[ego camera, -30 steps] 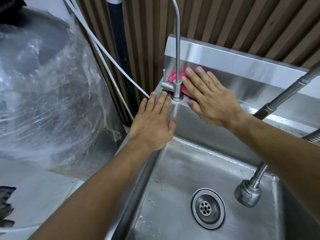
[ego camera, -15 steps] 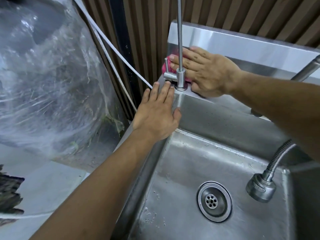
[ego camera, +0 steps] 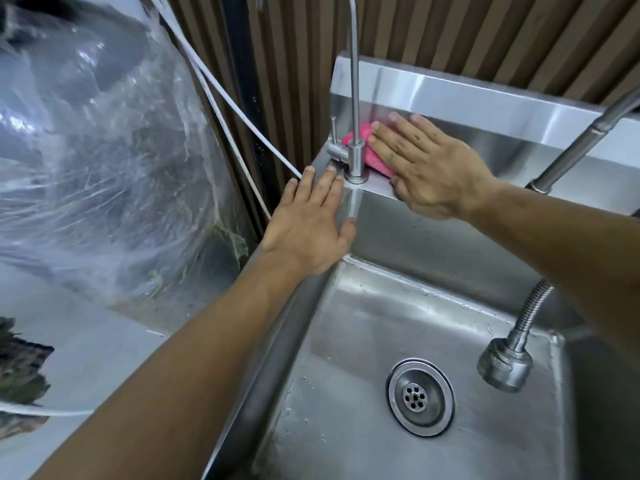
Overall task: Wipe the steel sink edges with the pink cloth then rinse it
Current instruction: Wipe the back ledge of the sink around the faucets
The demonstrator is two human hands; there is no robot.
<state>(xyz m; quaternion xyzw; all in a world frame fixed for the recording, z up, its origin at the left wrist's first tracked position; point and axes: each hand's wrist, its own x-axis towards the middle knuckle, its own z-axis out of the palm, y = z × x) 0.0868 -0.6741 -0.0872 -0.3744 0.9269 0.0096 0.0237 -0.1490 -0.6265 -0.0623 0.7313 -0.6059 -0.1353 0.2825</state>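
Note:
The pink cloth [ego camera: 367, 154] lies on the back rim of the steel sink [ego camera: 349, 341], in the far left corner just behind the thin tap [ego camera: 355, 157]. My right hand [ego camera: 427, 164] presses flat on the cloth with straight fingers, covering most of it. My left hand [ego camera: 311, 223] rests flat on the sink's left rim, fingers straight and pointing at the tap's base, thumb hanging over the inner wall. It holds nothing.
A spray head [ego camera: 504, 367] on a coiled metal hose hangs over the basin at right, near the drain [ego camera: 419, 396]. A steel backsplash [ego camera: 485, 98] rises behind the rim. White cables [ego camera: 235, 109] and a large plastic-wrapped bundle [ego camera: 97, 161] stand left of the sink.
My right hand slid the cloth left behind the tap, then back to the right, so more pink shows beside the tap now. My left hand stays on the left rim.

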